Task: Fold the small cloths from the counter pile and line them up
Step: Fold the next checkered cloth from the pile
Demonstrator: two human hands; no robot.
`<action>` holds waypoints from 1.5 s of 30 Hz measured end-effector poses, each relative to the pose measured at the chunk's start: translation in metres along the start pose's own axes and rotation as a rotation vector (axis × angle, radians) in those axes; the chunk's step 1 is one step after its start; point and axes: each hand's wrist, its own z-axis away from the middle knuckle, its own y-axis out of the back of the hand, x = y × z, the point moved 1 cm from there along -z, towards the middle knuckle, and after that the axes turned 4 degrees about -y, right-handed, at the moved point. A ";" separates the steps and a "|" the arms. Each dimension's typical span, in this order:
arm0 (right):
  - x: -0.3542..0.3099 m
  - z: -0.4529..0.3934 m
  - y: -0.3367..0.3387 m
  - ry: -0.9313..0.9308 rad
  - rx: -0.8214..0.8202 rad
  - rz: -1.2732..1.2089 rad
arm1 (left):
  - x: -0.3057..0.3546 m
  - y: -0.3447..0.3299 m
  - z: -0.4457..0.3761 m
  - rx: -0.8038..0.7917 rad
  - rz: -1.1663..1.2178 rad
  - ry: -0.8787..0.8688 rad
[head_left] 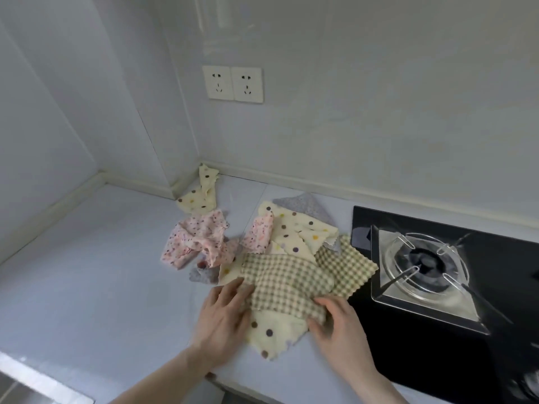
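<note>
Right hand (pixel 339 325): pinching the near right edge of the green-and-cream checked cloth (pixel 287 282), thumb over the top, other fingers curled under the fabric.
Left hand (pixel 224 314): fingers fairly straight, lying flat on the near left edge of the same checked cloth; somewhat blurred, so whether any fabric is pinched cannot be told.
Checked cloth: rumpled, on top of the near part of the pile, between the two hands.
Cream cloth with coloured dots (pixel 274 330): under the checked cloth, one corner sticking out toward the near edge of the pale grey counter (pixel 96 272).
Second checked cloth (pixel 347 266): flat, just right of the held one, its right corner lying over the edge of the black glass gas hob (pixel 455 345).
Far part of pile: another cream dotted cloth (pixel 297 231) over a grey cloth (pixel 306 207), with a pink speckled cloth (pixel 259 234) folded against its left side.
Left of pile: crumpled pink speckled cloth (pixel 195 240); beyond it a cream dotted cloth (pixel 201 193) pushed into the far corner against the wall.
Hob: right of the pile, with a burner (pixel 423 263) under clear plastic film.
Wall: white double socket (pixel 232 84) above the far corner.
Near left corner: strip of a metal sink rim (pixel 35 380).
</note>
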 end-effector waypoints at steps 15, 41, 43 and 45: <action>0.023 0.007 -0.037 0.205 0.299 -0.085 | -0.022 -0.022 -0.001 0.330 0.365 -0.120; 0.021 0.071 -0.054 0.239 0.466 0.104 | -0.028 -0.032 0.012 0.391 0.171 -0.233; 0.020 0.074 -0.054 0.234 0.464 0.090 | -0.028 -0.033 0.011 0.376 0.173 -0.244; 0.019 0.076 -0.054 0.231 0.474 0.064 | -0.028 -0.035 0.011 0.384 0.168 -0.255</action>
